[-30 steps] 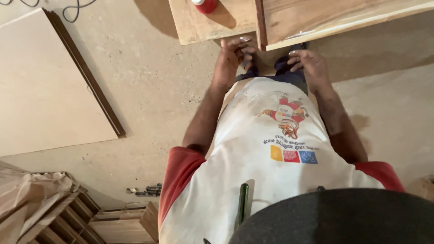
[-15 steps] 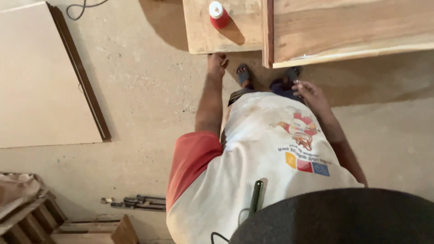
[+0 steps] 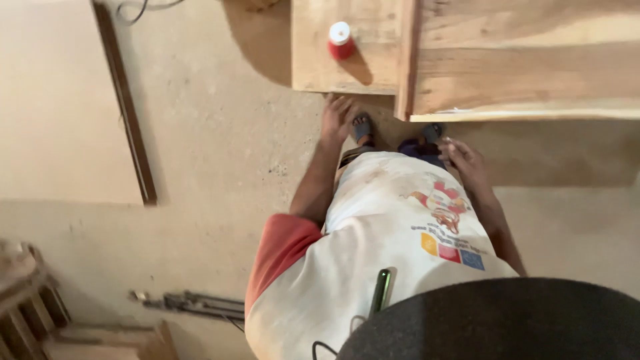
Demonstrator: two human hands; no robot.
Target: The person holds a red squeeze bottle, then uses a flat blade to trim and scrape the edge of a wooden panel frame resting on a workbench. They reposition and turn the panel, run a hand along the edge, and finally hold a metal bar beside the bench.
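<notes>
Nearest the camera, a dark rounded shape [image 3: 493, 323] fills the 5 o'clock corner of the head view, hiding the lower chest. Just above it a green pen-like object [image 3: 381, 291] is tucked upright at the neck of a white shirt [image 3: 387, 227] with red sleeves and a bright printed picture. At 8 o'clock, on the dusty floor [image 3: 220, 153], lies a long dark metal tool [image 3: 193, 303], and at the far left edge slatted wooden pieces [image 3: 27, 300] are stacked; what they belong to cannot be told.

The left hand [image 3: 337, 119] hangs at 12 o'clock from the shirt, fingers spread loose and straight, gripping nothing, its fingertips just under the near edge of a wooden board [image 3: 347, 60] and seeming to touch it. The right hand [image 3: 461, 157], at about 1 o'clock, is loosely curled with the fingers half bent; whether it holds anything cannot be told, and it sits just below the edge of a broader wooden panel [image 3: 527, 67]. Between the hands two sandalled feet [image 3: 363, 127] show on the floor.

On the board, at 12 o'clock beyond the left hand, stands a small red bottle [image 3: 341, 40] with a white cap, upright and closed, its contents unseen, casting a shadow toward 4 o'clock. A narrow wooden strip [image 3: 407, 60] on edge parts the board from the panel. Farther off at 10 o'clock a large pale sheet [image 3: 60, 100] with a dark edge lies flat on the floor, and a cable [image 3: 140, 8] curls at the top edge
</notes>
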